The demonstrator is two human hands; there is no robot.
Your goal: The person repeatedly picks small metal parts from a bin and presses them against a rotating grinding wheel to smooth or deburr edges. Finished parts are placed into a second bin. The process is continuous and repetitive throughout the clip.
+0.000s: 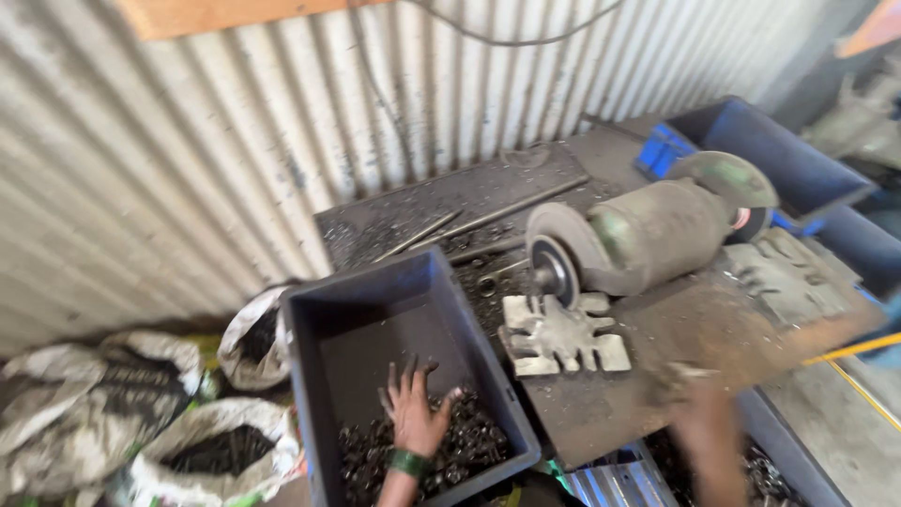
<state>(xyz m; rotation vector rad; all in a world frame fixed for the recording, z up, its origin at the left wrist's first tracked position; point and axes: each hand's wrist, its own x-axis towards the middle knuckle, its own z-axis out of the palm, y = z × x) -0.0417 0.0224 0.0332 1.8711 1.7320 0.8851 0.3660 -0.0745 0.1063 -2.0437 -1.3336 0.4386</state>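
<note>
My left hand (413, 410) lies flat with fingers spread on a heap of small dark metal rings (469, 441) inside a dark blue plastic crate (310, 376). It wears a green band at the wrist. My right hand (704, 413) is blurred, hovering over the front edge of the rusty metal workbench (676, 329), above another crate of metal parts (765, 474). I cannot make out whether it holds anything. A bench grinder (638, 235) with a grey wheel stands on the bench, with a notched metal plate (558, 336) lying in front of the wheel.
Corrugated metal wall (188, 160) behind. White sacks (216, 451) filled with dark parts sit on the floor at left. Metal rods (488, 221) lie at the bench's back. Blue crates (779, 155) stand at the right, and a yellow line (849, 349) crosses there.
</note>
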